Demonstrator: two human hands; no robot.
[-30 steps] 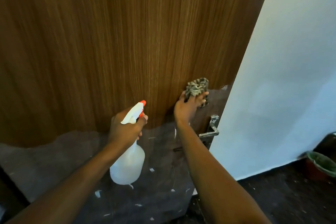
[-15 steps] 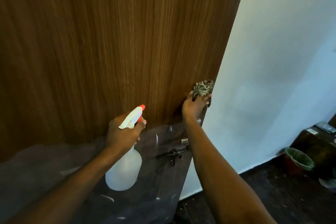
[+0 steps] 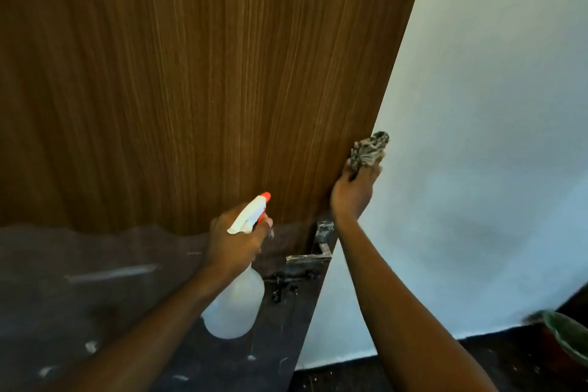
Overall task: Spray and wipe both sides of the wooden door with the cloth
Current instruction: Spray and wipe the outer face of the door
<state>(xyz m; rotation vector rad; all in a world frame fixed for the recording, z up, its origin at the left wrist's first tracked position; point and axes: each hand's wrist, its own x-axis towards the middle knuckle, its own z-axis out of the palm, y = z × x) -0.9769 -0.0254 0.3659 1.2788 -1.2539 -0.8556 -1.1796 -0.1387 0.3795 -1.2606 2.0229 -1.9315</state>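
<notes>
The wooden door [image 3: 191, 89] fills the left and middle of the head view, brown grain above and a dark film-covered band below. My right hand [image 3: 354, 192] grips a crumpled mottled cloth [image 3: 369, 149] at the door's right edge, above the metal handle [image 3: 321, 247]. My left hand [image 3: 237, 240] holds a white spray bottle [image 3: 235, 305] by its neck; the orange nozzle [image 3: 265, 196] points up and right at the door.
A white wall [image 3: 493, 137] stands right of the door edge. A bin with a green liner [image 3: 566, 337] sits on the dark floor at the lower right. A black bolt latch [image 3: 286, 285] is fixed below the handle.
My right hand has carried the cloth rightward across the door to its free edge. The bottle hand has stayed near the lower middle. The view has shifted.
</notes>
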